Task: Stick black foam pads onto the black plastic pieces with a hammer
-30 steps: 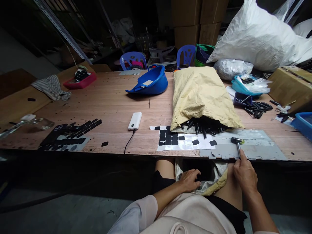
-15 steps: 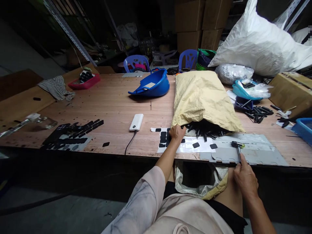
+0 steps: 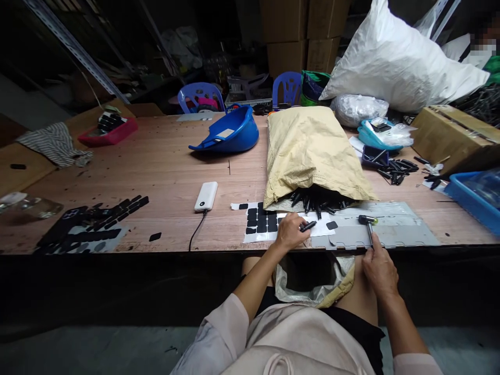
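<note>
My left hand [image 3: 291, 232] is closed on a small black piece [image 3: 308, 226], over the white sheet of black rounded stickers [image 3: 267, 221] at the table's front edge. My right hand [image 3: 379, 264] grips the handle of a small hammer [image 3: 368, 220]; its head, with a yellow-green face, is over the grey plate [image 3: 406, 226]. Just behind the sheet lies a yellow sack [image 3: 312, 151], its mouth toward me, with black pieces [image 3: 318, 203] spilling out. Below the table edge, an open bag [image 3: 338, 291] sits between my legs.
On the table [image 3: 156, 172] are a white power bank [image 3: 206, 196] with a cable, a blue scoop-shaped basin [image 3: 238, 130] and, at left, black strips [image 3: 128, 211]. At right are a blue tray [image 3: 472, 192], a cardboard box [image 3: 453, 135] and loose black pieces [image 3: 398, 169].
My left hand has moved from the sack's mouth toward the table's front edge, and a black piece now shows in it. The view has shifted; my right hand still holds the hammer.
</note>
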Demonstrator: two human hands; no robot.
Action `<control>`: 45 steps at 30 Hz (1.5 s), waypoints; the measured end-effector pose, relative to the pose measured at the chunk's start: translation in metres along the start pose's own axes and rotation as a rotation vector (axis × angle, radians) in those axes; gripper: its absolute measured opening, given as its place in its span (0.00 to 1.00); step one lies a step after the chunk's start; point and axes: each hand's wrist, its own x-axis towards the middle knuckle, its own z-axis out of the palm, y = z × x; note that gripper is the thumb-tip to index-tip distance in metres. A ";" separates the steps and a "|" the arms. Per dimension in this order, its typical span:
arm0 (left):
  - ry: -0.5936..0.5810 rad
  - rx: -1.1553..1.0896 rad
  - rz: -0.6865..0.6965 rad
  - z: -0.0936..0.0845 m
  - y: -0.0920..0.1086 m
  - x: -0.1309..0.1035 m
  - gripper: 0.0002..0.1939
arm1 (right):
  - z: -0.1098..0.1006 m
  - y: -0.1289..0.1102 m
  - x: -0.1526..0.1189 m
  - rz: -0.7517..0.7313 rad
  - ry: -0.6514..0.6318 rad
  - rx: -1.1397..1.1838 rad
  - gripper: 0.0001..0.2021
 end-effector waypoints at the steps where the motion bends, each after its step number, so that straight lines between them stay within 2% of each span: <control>1: -0.022 -0.008 0.066 0.008 0.003 -0.002 0.06 | 0.000 0.000 0.000 0.005 -0.004 -0.003 0.34; 5: -0.040 -0.038 0.147 0.031 0.006 -0.001 0.05 | 0.002 0.000 0.001 0.015 -0.012 -0.008 0.34; 10: -0.018 -0.063 0.177 0.040 0.000 0.002 0.08 | 0.005 0.015 0.013 -0.031 0.023 0.116 0.35; 13: -0.047 -0.071 0.182 0.041 -0.003 0.003 0.08 | 0.004 0.025 0.014 -0.096 0.075 0.275 0.35; 16: -0.063 -0.080 0.169 0.041 -0.004 0.004 0.09 | 0.006 0.028 0.001 -0.202 0.140 0.414 0.35; 21: -0.069 -0.087 0.143 0.038 -0.003 0.005 0.11 | 0.019 0.015 -0.028 -0.380 0.003 0.523 0.30; 29: -0.101 -0.083 0.124 0.038 -0.002 0.006 0.09 | 0.040 -0.001 -0.044 -0.397 -0.153 0.605 0.34; 32: -0.110 -0.088 0.123 0.038 -0.003 0.007 0.09 | 0.042 -0.005 -0.049 -0.380 -0.143 0.598 0.35; 35: -0.116 -0.095 0.125 0.037 -0.002 0.006 0.09 | 0.047 -0.008 -0.048 -0.429 -0.113 0.568 0.32; 39: -0.117 -0.103 0.116 0.036 -0.001 0.006 0.09 | 0.050 -0.010 -0.046 -0.452 -0.127 0.530 0.30; 45: -0.146 -0.082 0.105 0.033 0.002 0.007 0.10 | 0.050 -0.019 -0.053 -0.477 -0.147 0.597 0.31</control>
